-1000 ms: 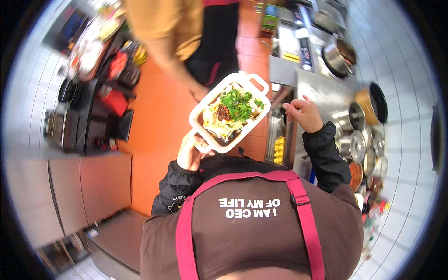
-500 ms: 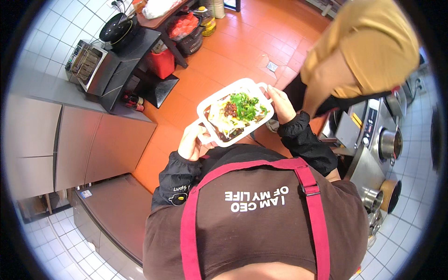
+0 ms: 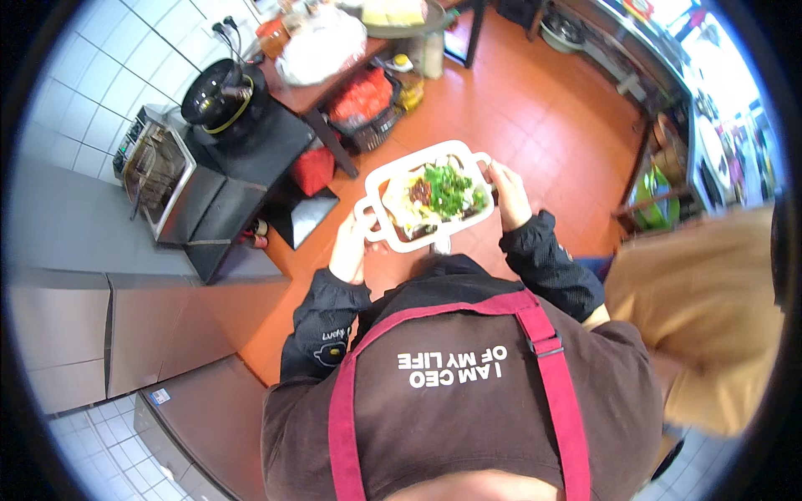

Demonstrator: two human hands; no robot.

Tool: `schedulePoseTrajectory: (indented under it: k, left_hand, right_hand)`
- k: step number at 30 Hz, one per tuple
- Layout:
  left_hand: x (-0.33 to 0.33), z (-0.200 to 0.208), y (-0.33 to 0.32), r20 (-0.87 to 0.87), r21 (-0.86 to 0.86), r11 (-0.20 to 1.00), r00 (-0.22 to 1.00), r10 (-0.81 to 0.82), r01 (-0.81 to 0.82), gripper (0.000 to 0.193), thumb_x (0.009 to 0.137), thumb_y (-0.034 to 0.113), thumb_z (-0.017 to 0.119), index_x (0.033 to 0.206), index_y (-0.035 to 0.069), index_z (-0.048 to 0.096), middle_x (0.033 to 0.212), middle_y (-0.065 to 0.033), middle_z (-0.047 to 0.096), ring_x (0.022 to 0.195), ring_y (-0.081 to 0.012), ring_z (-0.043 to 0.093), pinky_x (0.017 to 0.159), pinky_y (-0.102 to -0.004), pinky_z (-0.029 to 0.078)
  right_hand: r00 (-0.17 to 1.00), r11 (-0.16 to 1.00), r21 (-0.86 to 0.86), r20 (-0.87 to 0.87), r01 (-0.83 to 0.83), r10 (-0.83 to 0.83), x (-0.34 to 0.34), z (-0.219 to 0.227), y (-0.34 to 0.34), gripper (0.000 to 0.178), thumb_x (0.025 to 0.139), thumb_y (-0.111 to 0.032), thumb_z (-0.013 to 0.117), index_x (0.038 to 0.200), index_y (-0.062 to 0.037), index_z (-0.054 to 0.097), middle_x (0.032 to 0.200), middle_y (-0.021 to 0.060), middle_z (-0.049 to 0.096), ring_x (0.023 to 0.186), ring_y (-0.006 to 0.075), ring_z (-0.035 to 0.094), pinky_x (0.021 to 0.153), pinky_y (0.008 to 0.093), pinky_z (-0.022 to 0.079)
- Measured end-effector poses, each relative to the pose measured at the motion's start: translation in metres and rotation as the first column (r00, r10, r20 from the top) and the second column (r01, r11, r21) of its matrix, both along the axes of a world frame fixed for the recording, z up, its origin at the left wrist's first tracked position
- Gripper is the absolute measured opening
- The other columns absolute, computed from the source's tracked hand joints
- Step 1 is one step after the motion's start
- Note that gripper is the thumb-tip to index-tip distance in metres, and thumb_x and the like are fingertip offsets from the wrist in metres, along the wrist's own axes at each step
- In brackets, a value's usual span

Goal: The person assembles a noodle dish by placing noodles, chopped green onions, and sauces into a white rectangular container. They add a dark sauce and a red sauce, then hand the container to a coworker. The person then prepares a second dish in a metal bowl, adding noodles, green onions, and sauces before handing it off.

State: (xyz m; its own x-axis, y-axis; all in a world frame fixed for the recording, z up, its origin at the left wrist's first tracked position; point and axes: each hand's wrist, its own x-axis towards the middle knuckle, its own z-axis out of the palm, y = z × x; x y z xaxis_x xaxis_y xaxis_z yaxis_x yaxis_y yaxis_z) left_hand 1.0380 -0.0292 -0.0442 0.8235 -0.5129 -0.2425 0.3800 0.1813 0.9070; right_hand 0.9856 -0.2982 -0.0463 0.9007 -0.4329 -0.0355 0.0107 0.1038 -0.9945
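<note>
Between my hands, in front of my chest, is a white two-handled baking dish [image 3: 386,177]. Pale noodle-like strips [image 3: 399,203] lie in it, topped with chopped green herbs [image 3: 451,190] and a spoonful of dark red sauce [image 3: 420,193]; some dark liquid shows at the edges. My left hand [image 3: 351,249] is closed round the handle at the dish's left end. The handle at the right end is gripped by my right hand [image 3: 508,195]. Both forearms wear black sleeve covers.
At the left stand a fryer [image 3: 154,179] and a black pot [image 3: 219,98] on a dark counter. Beyond are a wooden table [image 3: 292,96] and a basket with red bags [image 3: 363,100]. A person in tan [image 3: 702,309] is close on my right. Shelving [image 3: 668,167] lines the far right.
I have moved forward over the orange floor, still holding the dish. The person in tan has passed from ahead on the right to beside me; the far-right shelving has come into view.
</note>
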Motion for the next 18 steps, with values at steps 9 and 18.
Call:
schedulePoseTrajectory:
  k: [9, 18]
  left_hand:
    - [0.193, 0.040, -0.104, -0.006, 0.104, 0.975, 0.980, 0.200, -0.199, 0.036, 0.083, 0.008, 0.044, 0.118, 0.001, 0.048, 0.096, -0.0076, 0.061, 0.073, -0.0133, 0.063, 0.048, -0.0202, 0.051]
    - [0.399, 0.039, -0.175, 0.032, 0.060, 0.946, 0.948, 0.316, -0.317, 0.027, 0.083, 0.009, 0.047, 0.108, 0.003, 0.053, 0.084, -0.0062, 0.062, 0.063, -0.0123, 0.061, 0.048, -0.0215, 0.051]
  right_hand:
    - [0.966, 0.970, 0.105, -0.115, -0.221, 0.232, 0.240, 0.020, -0.108, 0.033, 0.092, -0.036, 0.044, 0.081, -0.0060, 0.051, 0.067, -0.0008, 0.050, 0.055, 0.0067, 0.048, 0.048, 0.0201, 0.038]
    - [0.921, 0.940, 0.095, -0.190, -0.328, 0.341, 0.460, 0.045, -0.176, 0.033, 0.092, -0.035, 0.044, 0.095, -0.0030, 0.053, 0.073, 0.0015, 0.056, 0.056, 0.0096, 0.056, 0.052, 0.0231, 0.048]
